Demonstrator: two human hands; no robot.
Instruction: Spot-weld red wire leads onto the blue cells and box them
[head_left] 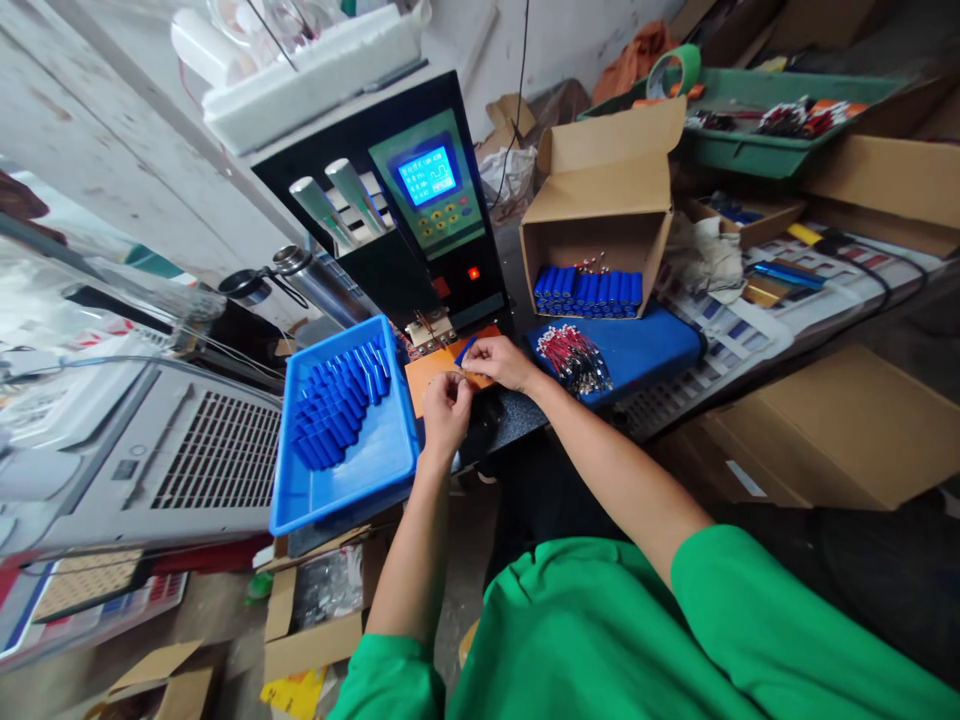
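My right hand [501, 362] is closed on a blue cylindrical battery cell [465, 350], mostly covered by the fingers, over an orange board [422, 380]. Close beside it, my left hand [447, 405] pinches something too small to make out. Both hands are just in front of the electrodes [430, 330] of a black spot welder [386, 265] with a lit display [427, 177]. Left of them, a blue tray [345, 512] holds several blue battery cells [328, 412]. A bundle of red and black wire leads [571, 360] lies to the right.
An open cardboard box [600, 195] with stacked blue cells stands behind the leads on a blue surface [652, 350]. A steel flask [319, 285] is left of the welder. Farther right are a green tray [780, 150] and a large carton [847, 430].
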